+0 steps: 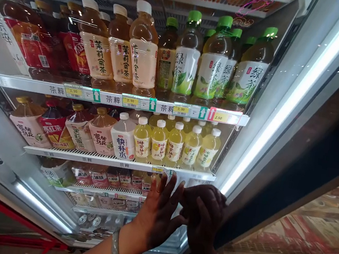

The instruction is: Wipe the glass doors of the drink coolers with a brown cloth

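My left hand (156, 212), a grey-green bangle (115, 250) at its wrist, is raised with its fingers spread and nothing in it. It is in front of the lower shelves of a lit drinks cooler. Close beside it on the right, my right hand (206, 209) is in deep shadow, its fingers bent over to the left. Whatever its fingers may hold is hidden. In view, the left fingertips come just below the shelf of small yellow drink bottles (175, 145). Whether either hand touches the cooler, I cannot tell.
Green-capped tea bottles (186, 61), white-capped tea bottles (142, 55) and red-labelled bottles (26, 40) line the upper shelf. Price tags run along its front rail (110, 98). A bright light strip (294, 99) edges the cooler's right side. Another shelf unit (293, 234) stands at the right.
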Demonstrator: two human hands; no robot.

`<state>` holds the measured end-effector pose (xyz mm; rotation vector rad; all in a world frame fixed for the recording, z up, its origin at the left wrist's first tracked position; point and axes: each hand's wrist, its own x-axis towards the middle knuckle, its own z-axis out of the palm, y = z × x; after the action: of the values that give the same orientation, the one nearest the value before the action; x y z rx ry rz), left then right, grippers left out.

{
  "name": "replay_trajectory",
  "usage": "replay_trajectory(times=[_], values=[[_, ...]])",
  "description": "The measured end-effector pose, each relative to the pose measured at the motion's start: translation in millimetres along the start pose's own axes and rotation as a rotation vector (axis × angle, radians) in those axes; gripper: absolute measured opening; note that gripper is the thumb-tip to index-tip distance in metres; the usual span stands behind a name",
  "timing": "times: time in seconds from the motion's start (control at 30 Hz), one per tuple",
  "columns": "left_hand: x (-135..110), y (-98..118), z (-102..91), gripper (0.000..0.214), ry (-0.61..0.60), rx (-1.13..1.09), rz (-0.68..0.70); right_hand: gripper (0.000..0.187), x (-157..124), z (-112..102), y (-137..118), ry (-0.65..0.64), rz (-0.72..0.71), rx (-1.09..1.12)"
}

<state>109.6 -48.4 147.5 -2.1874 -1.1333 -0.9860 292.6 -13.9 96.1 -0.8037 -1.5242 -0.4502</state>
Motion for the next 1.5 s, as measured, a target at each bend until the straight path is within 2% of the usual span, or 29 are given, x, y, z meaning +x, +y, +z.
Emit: replay_trajectory(times=[0.1, 0.17, 0.23, 0.37, 0.43, 0.5, 0.63, 0.73, 0.8, 0.97, 1.07, 1.17, 1.27, 1.4, 1.5], values=[[-2, 0, 4.6, 0.096, 0.026, -0.001, 0.02, 0.025, 11, 9, -14, -0.023, -0.053, 0.052], [-1, -1, 3.7, 0.098, 0.027, 0.003, 0.024, 0.026, 27, 6, -8, 0.001, -0.08, 0.043], [-1, -1, 2.1, 0.099, 0.017, 0.014, 0.016, 0.035, 35, -3, 4, 0.025, -0.075, 0.003], [-6, -3, 4.1, 0.101, 0.003, 0.03, -0.025, 0.051, 10, -14, 15, 0.022, -0.01, -0.05], [-11, -3, 7.2, 0.103, 0.001, 0.033, -0.02, 0.048, -8, -8, 4, -0.016, 0.014, -0.021], [-16, -4, 9.0, 0.105, -0.01, 0.036, -0.011, 0.037, -16, 2, -12, -0.058, 0.004, 0.03], [-21, -6, 4.3, 0.109, -0.039, 0.049, -0.04, 0.028, 6, 16, -24, -0.041, -0.051, 0.096], [-21, -11, -3.0, 0.109, -0.028, 0.076, -0.061, 0.031, 21, 12, -16, -0.005, -0.067, 0.08], [-20, -16, -5.8, 0.107, 0.001, 0.091, -0.076, 0.036, 16, 10, -13, 0.005, -0.045, 0.059], [-22, -31, -7.3, 0.092, 0.098, 0.147, -0.101, 0.036, -8, 25, -38, -0.046, -0.015, 0.089], [-23, -42, -13.8, 0.087, 0.102, 0.146, -0.105, 0.038, 8, 35, -48, -0.035, -0.051, 0.113], [-22, -53, -23.1, 0.086, 0.112, 0.16, -0.109, 0.04, 29, 32, -39, 0.008, -0.068, 0.101], [-24, -61, -27.8, 0.087, 0.122, 0.184, -0.123, 0.043, 28, 28, -32, 0.034, -0.051, 0.086], [-29, -66, -26.1, 0.088, 0.146, 0.19, -0.121, 0.043, 3, 38, -54, -0.026, -0.014, 0.127], [-31, -70, -27.3, 0.087, 0.153, 0.182, -0.115, 0.036, 7, 53, -75, -0.048, -0.058, 0.139]])
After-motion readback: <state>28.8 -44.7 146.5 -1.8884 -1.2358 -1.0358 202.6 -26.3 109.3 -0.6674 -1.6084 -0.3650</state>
